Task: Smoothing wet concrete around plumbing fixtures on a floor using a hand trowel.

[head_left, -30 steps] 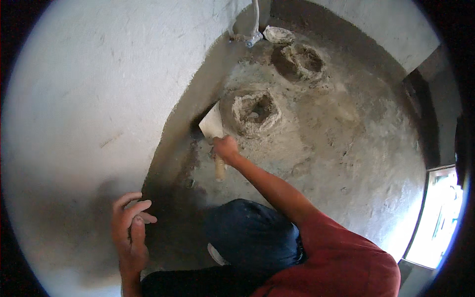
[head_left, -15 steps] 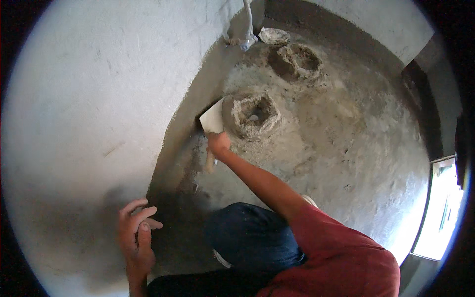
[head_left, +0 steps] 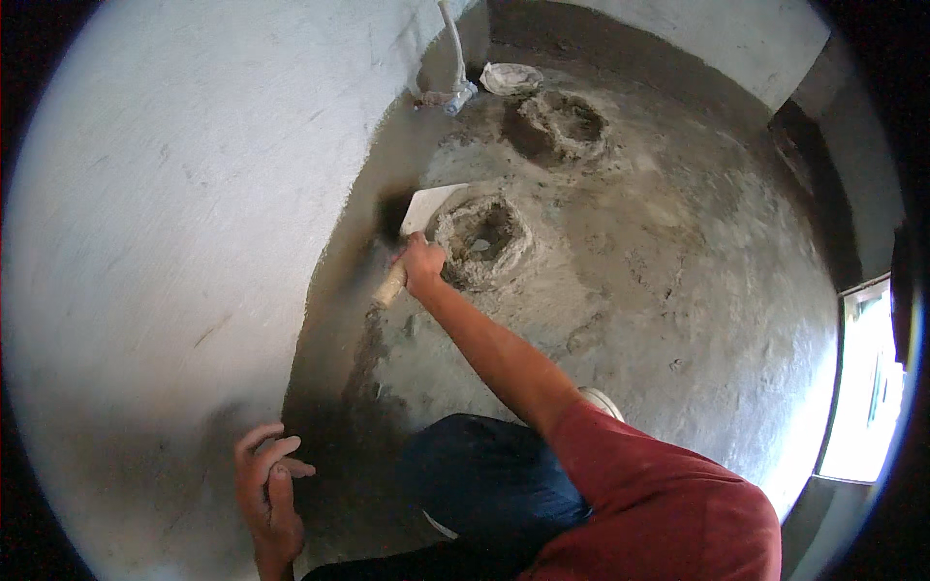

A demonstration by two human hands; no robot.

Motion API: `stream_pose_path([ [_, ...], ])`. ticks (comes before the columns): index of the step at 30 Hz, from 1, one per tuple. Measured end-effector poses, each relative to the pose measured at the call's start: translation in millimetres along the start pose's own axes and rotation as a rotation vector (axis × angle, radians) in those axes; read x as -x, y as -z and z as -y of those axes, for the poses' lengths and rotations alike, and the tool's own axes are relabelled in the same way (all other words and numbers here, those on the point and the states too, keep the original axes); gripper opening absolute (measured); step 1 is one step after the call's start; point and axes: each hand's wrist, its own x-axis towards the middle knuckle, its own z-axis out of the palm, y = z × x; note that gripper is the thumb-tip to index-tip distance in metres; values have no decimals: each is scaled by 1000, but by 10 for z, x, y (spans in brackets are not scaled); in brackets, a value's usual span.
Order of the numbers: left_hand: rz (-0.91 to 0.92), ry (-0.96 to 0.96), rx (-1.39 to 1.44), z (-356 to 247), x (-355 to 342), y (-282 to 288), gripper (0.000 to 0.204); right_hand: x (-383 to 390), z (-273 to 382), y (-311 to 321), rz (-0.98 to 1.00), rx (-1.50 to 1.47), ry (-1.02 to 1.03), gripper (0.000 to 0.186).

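Note:
My right hand [head_left: 422, 263] is wrapped round a trowel [head_left: 429, 208], its wooden handle [head_left: 389, 288] poking out below the fist. The pale flat blade lies against the upper left side of a rough ring of mortar [head_left: 494, 263] around a hole in the floor. Something small and whitish shows inside that hole. At the lower left, my left hand [head_left: 269, 484] hangs with its fingers apart and slightly bent, holding nothing. It is close to the white wall [head_left: 174, 242].
Farther back stands a second mortar ring [head_left: 567, 126]. Beside it lie a crumpled whitish bag [head_left: 511, 78] and a pipe [head_left: 453, 48] rising by the wall. A grey band of cement [head_left: 334, 281] runs along the wall's foot. A bright opening [head_left: 865, 387] is at the right.
The trowel has swung clockwise and slid up along the ring's left side, its handle now slanting to the lower left. The view has shifted slightly. My left hand keeps its pose.

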Motion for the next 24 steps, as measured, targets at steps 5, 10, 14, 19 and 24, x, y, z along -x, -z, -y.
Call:
stream_pose_path([
  [5, -9, 28, 0, 9, 10, -14, 35, 102, 108, -50, 75, -276, -24, 20],
  [10, 16, 16, -24, -14, 9, -26, 36, 126, 356, -43, 83, -484, -82, 20],
  [14, -9, 40, 7, -43, -2, -70, 34, 234, 477, -7, 105, -504, -77, 20],
  [19, -29, 39, 5, -61, -129, -132, 32, 361, 1027, 416, 254, 272, -14, 30],
  [24, -15, 13, -1, -252, -364, -204, 30, -376, 2358, 1029, 494, 1470, 382, 42],
])
